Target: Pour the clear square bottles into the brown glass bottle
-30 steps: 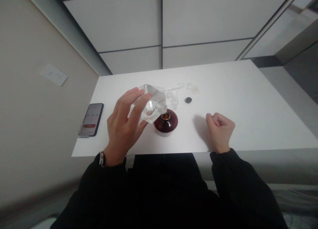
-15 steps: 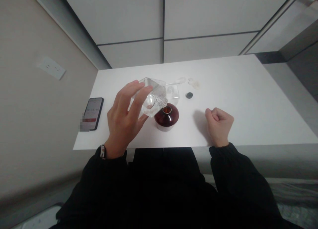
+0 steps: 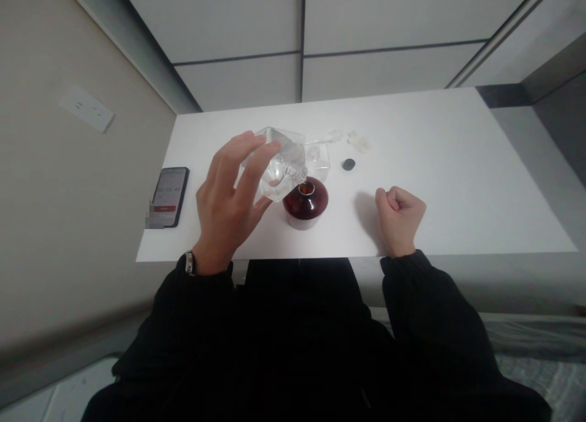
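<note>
My left hand (image 3: 229,196) is closed around a clear square bottle (image 3: 281,156), tilted with its threaded neck down to the right. That neck is at the mouth of a dark red-brown round bottle (image 3: 306,205), which stands upright on the table. Whether liquid is running between them is hard to make out. On the tabletop to the right of the round bottle, my right hand (image 3: 400,217) is curled into a fist, with nothing showing in it. A small dark round cap (image 3: 348,164) lies beyond the fist.
Behind the round bottle are a small clear square container (image 3: 319,159), a clear plastic dropper-like piece (image 3: 332,136) and a crumpled translucent scrap (image 3: 360,142). A phone (image 3: 169,196) lies at the left end of the white table (image 3: 458,178). Cabinet panels rise behind.
The view has tilted down a little, so everything sits higher in the picture. Both hands and the tilted bottle keep about the same positions.
</note>
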Demonstrator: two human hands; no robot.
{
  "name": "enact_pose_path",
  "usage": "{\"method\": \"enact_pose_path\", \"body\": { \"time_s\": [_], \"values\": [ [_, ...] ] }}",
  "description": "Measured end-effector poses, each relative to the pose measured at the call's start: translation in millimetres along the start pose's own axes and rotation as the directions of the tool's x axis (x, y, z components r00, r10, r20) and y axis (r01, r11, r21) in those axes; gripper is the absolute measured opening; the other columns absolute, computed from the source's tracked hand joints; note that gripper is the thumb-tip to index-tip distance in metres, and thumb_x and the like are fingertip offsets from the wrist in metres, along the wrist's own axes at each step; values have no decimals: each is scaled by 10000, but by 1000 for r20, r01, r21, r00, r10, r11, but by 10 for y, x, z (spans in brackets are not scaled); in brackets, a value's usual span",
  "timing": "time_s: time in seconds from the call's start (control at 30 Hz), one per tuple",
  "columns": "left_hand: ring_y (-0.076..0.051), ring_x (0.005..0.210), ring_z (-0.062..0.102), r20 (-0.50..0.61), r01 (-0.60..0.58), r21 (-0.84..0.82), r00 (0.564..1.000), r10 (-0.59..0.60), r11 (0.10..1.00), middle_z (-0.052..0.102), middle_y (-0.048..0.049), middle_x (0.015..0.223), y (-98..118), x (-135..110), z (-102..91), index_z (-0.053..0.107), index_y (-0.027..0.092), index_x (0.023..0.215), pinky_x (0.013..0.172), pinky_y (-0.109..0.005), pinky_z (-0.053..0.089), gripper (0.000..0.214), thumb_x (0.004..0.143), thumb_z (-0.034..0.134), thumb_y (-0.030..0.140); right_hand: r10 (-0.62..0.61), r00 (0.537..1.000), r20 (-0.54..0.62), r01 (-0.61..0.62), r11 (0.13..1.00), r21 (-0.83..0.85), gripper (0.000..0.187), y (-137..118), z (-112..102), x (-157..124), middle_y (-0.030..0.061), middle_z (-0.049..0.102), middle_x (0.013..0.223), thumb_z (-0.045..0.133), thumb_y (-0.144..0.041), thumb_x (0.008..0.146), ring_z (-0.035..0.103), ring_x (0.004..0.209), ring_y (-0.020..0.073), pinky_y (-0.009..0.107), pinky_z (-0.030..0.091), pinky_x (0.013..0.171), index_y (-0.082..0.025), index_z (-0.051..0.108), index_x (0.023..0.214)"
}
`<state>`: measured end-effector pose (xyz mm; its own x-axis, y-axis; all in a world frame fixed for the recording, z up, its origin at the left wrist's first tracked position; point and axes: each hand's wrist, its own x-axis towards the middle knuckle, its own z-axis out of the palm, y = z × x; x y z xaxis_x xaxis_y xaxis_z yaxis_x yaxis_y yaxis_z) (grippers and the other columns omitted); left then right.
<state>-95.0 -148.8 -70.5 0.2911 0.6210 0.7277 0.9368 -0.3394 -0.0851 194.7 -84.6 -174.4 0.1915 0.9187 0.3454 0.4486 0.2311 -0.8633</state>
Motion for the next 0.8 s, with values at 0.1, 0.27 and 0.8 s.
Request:
{"method": "enact_pose_path", "body": {
  "time_s": [0.1, 0.27, 0.8],
  "values": [
    [-261, 1365, 667, -29, -15, -18, 999, 15, 1000, 691, -110, 1380, 12, 2, -3, 529, 216, 1451, 1170, -423, 588, 471, 1012, 697, 249, 21, 1000, 7, -21, 1000, -3, 488, 5, 3, -4, -81, 184, 547, 606, -295, 832, 211, 561, 96, 308, 188, 574, -264, 193, 574],
    [-298, 1361, 674, -27, -11, -40, 1000, 10, 999, 702, -152, 1378, 28, 8, -41, 525, 219, 1483, 1125, -470, 616, 586, 945, 739, 127, 11, 1000, 13, -11, 1000, 3, 487, -8, 9, -8, -84, 195, 531, 617, -323, 836, 218, 544, 91, 299, 192, 554, -265, 208, 577],
    [-309, 1330, 696, -36, -31, -36, 999, 30, 999, 719, -162, 1337, 17, 11, -66, 556, 199, 1457, 1090, -441, 636, 587, 920, 775, 111, -19, 999, 40, 18, 1000, 14, 506, 27, 24, -10, -83, 216, 515, 628, -356, 868, 232, 501, 92, 298, 214, 520, -270, 219, 581]
  ]
}}
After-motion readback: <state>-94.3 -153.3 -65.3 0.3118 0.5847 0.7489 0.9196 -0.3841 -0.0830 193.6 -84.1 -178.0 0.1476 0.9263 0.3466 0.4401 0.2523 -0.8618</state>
